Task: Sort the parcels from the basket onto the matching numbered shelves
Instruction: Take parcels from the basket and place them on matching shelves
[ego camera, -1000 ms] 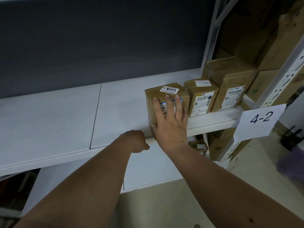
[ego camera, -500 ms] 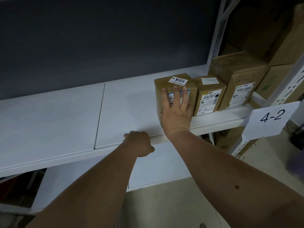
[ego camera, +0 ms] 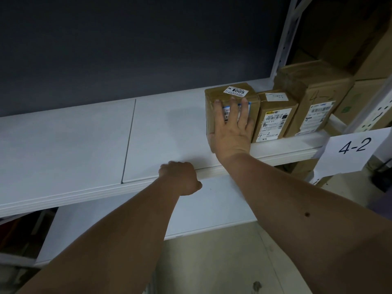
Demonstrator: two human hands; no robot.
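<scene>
The right hand lies flat, fingers straight and spread, against the front face of the parcel, which stands on the white shelf. Just right of this hand, a second parcel touches the first; a third parcel stands beyond it. The 4-2 sign hangs further right. Left of and below the right hand, the left hand rests curled at the shelf edge, probably gripping it; its fingertips are hidden.

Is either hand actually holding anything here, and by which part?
No parcel is gripped. The right hand presses flat, fingers straight, on the front face of the 005 parcel. The left hand curls over the shelf's front edge.
</scene>
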